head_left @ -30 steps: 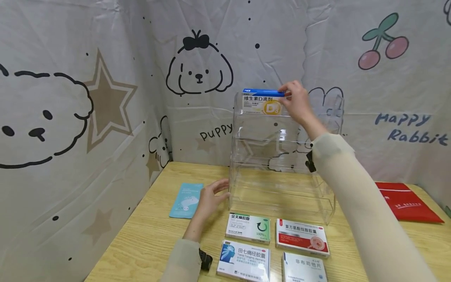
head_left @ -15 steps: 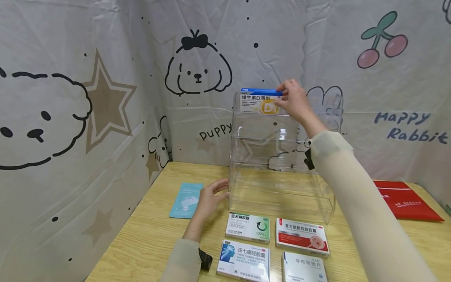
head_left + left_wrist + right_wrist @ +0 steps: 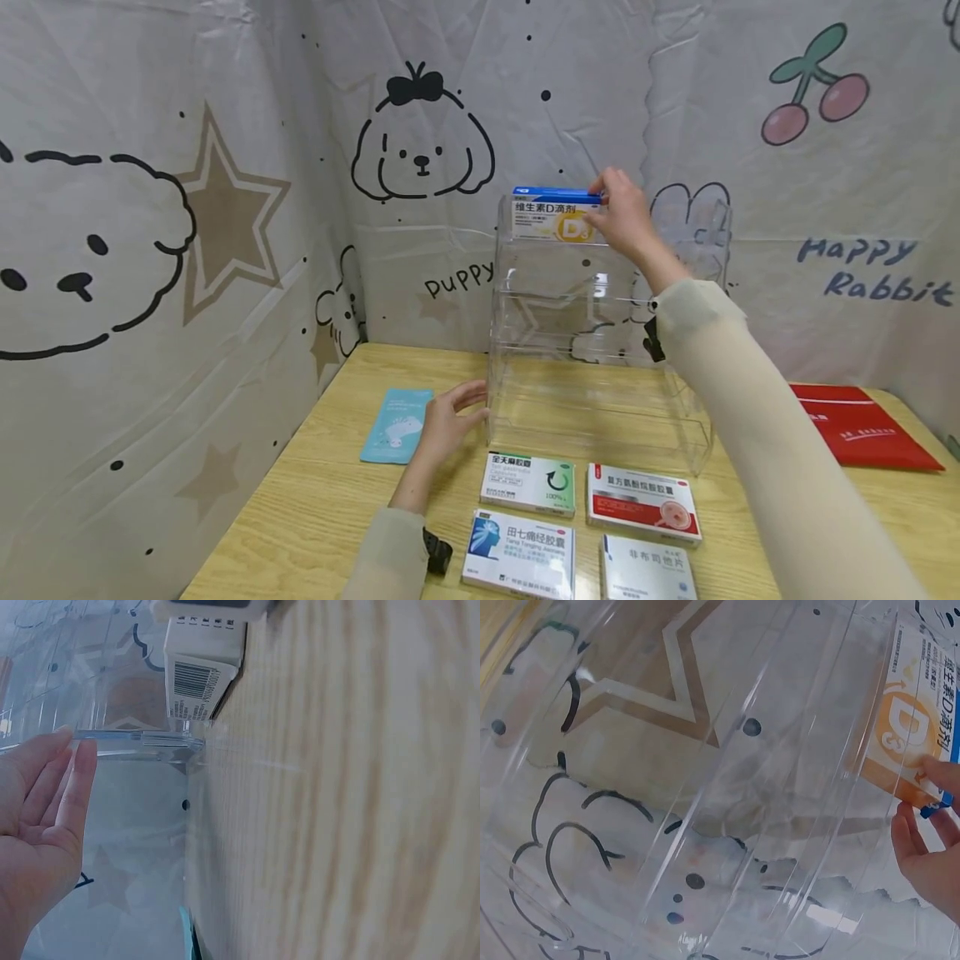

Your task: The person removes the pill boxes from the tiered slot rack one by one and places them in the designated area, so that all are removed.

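Note:
My right hand pinches the right end of a blue, white and yellow vitamin D drops box. This box stands upright at the left of the top tier of a clear acrylic display rack. In the right wrist view, the thumb lies on the printed front of the medicine box and the other fingers are at its end. My left hand is low at the rack's left side. In the left wrist view its fairly straight fingers touch the side panel.
Before the rack lie a green-white box, a red-white box, a blue-white box and a white box. A light-blue packet lies left, a red pouch right. Printed curtains hang behind.
The vitamin D drops box has shifted very slightly left with my right hand. My left hand keeps its place at the side of the rack.

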Demonstrator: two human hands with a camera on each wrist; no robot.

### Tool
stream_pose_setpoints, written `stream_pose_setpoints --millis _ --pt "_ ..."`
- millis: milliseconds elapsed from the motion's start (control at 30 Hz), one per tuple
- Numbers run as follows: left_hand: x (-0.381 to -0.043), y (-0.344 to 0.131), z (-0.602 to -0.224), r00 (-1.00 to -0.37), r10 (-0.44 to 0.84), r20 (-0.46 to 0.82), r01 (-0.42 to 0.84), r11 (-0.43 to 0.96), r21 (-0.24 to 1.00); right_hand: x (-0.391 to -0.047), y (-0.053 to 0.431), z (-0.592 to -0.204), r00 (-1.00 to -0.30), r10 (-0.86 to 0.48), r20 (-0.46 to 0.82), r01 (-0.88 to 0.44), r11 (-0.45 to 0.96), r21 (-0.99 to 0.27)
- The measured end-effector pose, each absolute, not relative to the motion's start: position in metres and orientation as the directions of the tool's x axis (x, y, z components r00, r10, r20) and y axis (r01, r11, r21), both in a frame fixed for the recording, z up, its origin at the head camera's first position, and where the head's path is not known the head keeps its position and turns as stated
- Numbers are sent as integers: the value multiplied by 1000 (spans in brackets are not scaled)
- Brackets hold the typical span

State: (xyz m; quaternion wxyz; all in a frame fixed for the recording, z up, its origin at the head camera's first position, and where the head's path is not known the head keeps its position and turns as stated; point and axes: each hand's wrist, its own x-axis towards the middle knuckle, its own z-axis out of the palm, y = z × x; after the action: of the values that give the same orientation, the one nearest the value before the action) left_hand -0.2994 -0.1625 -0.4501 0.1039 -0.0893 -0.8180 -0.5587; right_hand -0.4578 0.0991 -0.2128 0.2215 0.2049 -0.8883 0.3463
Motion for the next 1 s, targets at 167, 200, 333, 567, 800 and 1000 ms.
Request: stream_pose_setpoints --millis 167,200,333,567,800,1000 --pt "-299 -164 -451 -962 40 269 265 360 895 -458 97 -214 -810 -199 552 -527 660 -536" --pt "-300 -164 -451 -963 39 268 264 359 895 -458 97 -214 -806 -198 558 -533 655 -536" --pt "-297 -162 -447 -961 30 274 267 346 899 -459 98 -215 -792 -193 579 -546 648 -532" --pt "-301 -164 -451 -963 26 268 259 358 897 -460 100 -215 -766 -191 614 -570 644 -510" --pt "-302 -164 -452 -964 22 266 255 368 894 -460 102 -213 -741 -201 640 -597 633 -493" --pt "-301 -164 -452 -963 26 269 259 373 891 -460 105 -212 -727 -213 652 -618 615 -489"
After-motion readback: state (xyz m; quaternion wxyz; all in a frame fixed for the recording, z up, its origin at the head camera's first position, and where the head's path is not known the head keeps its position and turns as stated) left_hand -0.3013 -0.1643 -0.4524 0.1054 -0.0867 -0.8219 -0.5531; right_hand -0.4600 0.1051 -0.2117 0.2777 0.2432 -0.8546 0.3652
